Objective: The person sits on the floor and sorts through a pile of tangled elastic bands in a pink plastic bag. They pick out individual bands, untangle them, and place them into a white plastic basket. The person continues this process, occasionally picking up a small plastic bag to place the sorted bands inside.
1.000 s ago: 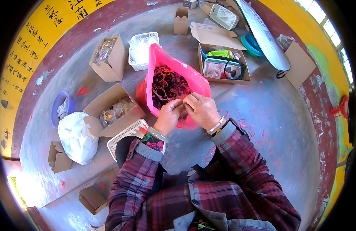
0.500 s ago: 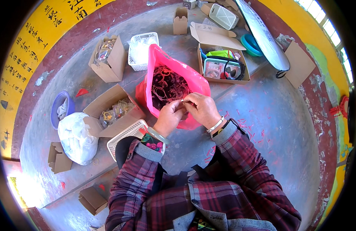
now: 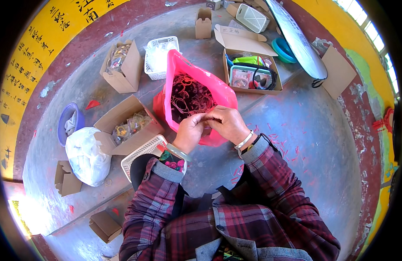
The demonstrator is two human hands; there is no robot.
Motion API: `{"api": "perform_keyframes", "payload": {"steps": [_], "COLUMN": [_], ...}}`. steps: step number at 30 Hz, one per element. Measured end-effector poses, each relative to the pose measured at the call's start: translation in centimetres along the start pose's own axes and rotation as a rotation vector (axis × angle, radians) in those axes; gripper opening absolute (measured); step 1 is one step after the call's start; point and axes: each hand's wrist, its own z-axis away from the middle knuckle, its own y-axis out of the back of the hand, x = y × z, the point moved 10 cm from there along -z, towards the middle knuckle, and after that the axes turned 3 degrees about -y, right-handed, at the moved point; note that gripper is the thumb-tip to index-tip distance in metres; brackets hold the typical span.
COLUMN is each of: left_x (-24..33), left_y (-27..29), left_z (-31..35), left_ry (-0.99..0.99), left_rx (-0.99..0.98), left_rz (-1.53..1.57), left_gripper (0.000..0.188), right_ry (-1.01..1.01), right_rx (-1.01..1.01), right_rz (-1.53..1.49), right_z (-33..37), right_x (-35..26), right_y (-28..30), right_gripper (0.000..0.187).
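Note:
In front of me stands a bright pink plastic bag (image 3: 205,76), its mouth wide. Many thin loops in dark red, pink and orange (image 3: 188,96) fill it. Over the bag's near edge, my left hand (image 3: 190,132) and my right hand (image 3: 229,125) meet with fingertips pinched together. Whatever is between the fingers is too small and covered to make out. A bangle circles each wrist. Beside my left forearm is a white perforated basket (image 3: 142,150), partly hidden by my arm and knee.
Left of the bag, an open cardboard box (image 3: 107,119) holds small clear packets, near a stuffed white plastic bag (image 3: 88,156) and a purple basin (image 3: 64,130). Farther off are a white basket (image 3: 155,75) and a box of goods (image 3: 257,89). Red scraps (image 3: 292,152) litter the floor at right.
My right hand's fingers have closed in over the left fingertips, and the small pale bit that showed between them is now covered. The bag and boxes have not moved.

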Motion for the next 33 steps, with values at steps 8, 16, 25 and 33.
{"api": "perform_keyframes", "payload": {"steps": [8, 16, 25, 33], "left_x": [0.5, -0.3, 0.3, 0.9], "left_y": [-0.2, 0.7, -0.5, -0.5], "left_z": [0.0, -0.2, 0.0, 0.2], "left_ry": [-0.045, -0.058, -0.036, -0.170], "left_rx": [-0.029, -0.006, -0.052, -0.038], "left_rz": [-0.243, -0.287, -0.384, -0.480], "left_gripper": [0.025, 0.025, 0.031, 0.030], "right_ry": [-0.104, -0.014, 0.015, -0.010], "right_rx": [0.060, -0.019, -0.103, -0.151], "right_rz": [-0.035, 0.096, 0.113, 0.148], "right_z": [0.1, 0.2, 0.4, 0.4], "right_x": [0.9, 0.2, 0.5, 0.5], "right_y": [0.7, 0.3, -0.1, -0.4], "right_gripper": [0.007, 0.008, 0.009, 0.010]}}
